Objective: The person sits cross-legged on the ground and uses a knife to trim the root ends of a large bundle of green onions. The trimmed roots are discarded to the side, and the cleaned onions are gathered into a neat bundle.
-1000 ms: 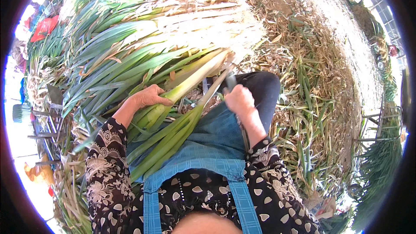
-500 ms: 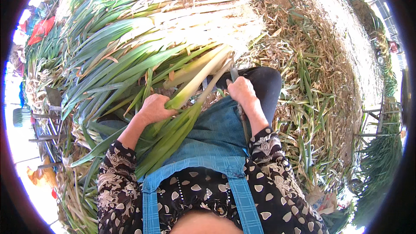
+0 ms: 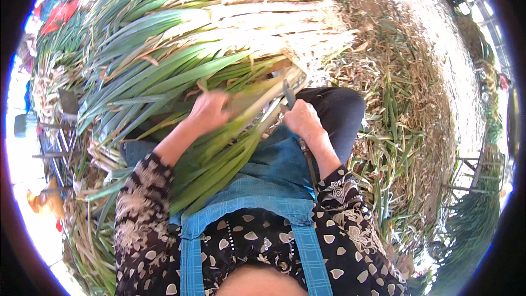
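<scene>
Across my lap slants a large leek (image 3: 266, 98), its pale root end pointing up and right and its green leaves spreading over my blue apron. My left hand (image 3: 210, 112) is over the upper side of the leaves, its fingers smeared by motion, so its grip does not show. In my right hand (image 3: 304, 120), fingers wrapped around it, is a short grey knife-like tool (image 3: 289, 93), its upper end beside the leek's pale stalk. A wide pile of leeks (image 3: 181, 38) lies just beyond both hands, roots to the right, partly washed out by bright light.
Dry husks and trimmed leaves (image 3: 392, 104) cover the ground to the right. More leeks (image 3: 93, 241) lie at the lower left. A dark green bundle (image 3: 468, 235) sits at the far right near a metal frame (image 3: 474, 172). Red plastic (image 3: 59, 16) shows at the upper left.
My left hand has moved up from the leek's stalk and is now blurred. My right hand has shifted slightly, and more of the grey tool shows above it.
</scene>
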Tool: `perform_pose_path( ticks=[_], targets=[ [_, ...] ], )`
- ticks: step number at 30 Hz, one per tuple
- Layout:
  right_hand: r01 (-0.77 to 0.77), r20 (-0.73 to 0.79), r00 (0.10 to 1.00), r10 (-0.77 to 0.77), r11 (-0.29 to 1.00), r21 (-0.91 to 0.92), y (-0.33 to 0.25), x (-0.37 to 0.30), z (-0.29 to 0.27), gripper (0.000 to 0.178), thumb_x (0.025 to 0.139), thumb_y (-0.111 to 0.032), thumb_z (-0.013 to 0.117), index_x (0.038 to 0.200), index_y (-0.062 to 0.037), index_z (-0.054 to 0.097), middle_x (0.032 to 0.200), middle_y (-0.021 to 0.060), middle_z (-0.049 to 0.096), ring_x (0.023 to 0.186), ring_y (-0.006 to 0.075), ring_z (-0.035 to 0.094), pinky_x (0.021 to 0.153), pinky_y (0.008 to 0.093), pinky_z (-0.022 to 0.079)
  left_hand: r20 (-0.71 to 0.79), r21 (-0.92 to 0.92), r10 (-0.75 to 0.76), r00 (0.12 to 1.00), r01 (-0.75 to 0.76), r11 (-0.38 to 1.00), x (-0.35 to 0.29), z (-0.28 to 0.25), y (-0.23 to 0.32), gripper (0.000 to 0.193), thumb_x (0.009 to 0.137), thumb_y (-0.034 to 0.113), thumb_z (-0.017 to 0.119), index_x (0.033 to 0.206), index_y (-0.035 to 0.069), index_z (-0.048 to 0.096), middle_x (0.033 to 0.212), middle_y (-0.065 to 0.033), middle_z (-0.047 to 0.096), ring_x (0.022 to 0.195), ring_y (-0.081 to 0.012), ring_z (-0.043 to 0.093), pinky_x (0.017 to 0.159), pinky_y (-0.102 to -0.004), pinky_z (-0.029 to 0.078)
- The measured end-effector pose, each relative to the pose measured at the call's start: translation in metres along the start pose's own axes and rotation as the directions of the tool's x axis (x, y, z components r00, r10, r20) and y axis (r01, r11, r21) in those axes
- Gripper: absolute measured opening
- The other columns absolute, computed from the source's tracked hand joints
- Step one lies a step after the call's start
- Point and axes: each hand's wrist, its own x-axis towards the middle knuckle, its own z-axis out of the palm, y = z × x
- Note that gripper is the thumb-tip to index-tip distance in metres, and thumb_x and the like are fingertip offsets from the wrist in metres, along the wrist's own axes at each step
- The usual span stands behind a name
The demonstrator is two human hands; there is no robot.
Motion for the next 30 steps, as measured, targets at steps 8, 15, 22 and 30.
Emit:
perform_pose_path(
  ticks=[8, 15, 22, 30],
  targets=[
    [0.050, -0.023, 0.999, -0.049, 0.998, 0.025, -0.009, -0.012, 0.014, 0.042, 0.083, -0.031, 0.062, 0.100, 0.0072, 0.065, 0.104, 0.0306, 0.065, 0.105, 0.0450, 0.061, 0.094, 0.0473, 0.047, -0.246, 0.459, 0.072, 0.967, 0.051, 0.887, 0.108, 0.079, -0.009, 0.030, 0.077, 0.020, 0.068, 0.104, 0.009, 0.061, 0.108, -0.0127, 0.057, 0.109, -0.0307, 0.053, 0.089, -0.0432, 0.048],
    [-0.046, -0.144, 0.988, 0.059, 0.994, 0.096, -0.004, 0.013, 0.004, 0.040, 0.080, -0.024, 0.060, 0.105, 0.0067, 0.062, 0.108, 0.0301, 0.064, 0.107, 0.0419, 0.061, 0.094, 0.0458, 0.048, -0.254, 0.407, 0.037, 0.966, 0.072, 0.911, 0.128, 0.080, -0.001, 0.055, 0.071, 0.035, 0.079, 0.114, 0.009, 0.059, 0.118, -0.0125, 0.052, 0.119, -0.0309, 0.045, 0.097, -0.0449, 0.041],
    [0.008, -0.182, 0.983, -0.003, 1.000, 0.027, 0.006, 0.006, -0.013, 0.045, 0.087, -0.034, 0.059, 0.105, 0.0069, 0.060, 0.097, 0.0283, 0.066, 0.098, 0.0415, 0.064, 0.087, 0.0459, 0.051, -0.167, 0.439, -0.067, 0.984, 0.135, 0.889, 0.139, 0.075, 0.008, 0.042, 0.083, 0.031, 0.066, 0.118, 0.008, 0.057, 0.124, -0.0152, 0.058, 0.125, -0.0358, 0.045, 0.102, -0.0470, 0.040],
    [0.119, -0.131, 0.984, -0.121, 0.993, -0.021, 0.007, -0.037, 0.003, 0.037, 0.085, -0.028, 0.061, 0.101, 0.0047, 0.057, 0.098, 0.0270, 0.066, 0.097, 0.0428, 0.064, 0.088, 0.0481, 0.050, -0.192, 0.235, -0.145, 0.971, 0.189, 0.954, 0.084, 0.017, 0.009, 0.040, 0.079, 0.030, 0.067, 0.111, 0.008, 0.060, 0.099, -0.0204, 0.066, 0.100, -0.0378, 0.062, 0.086, -0.0475, 0.049]
  ],
)
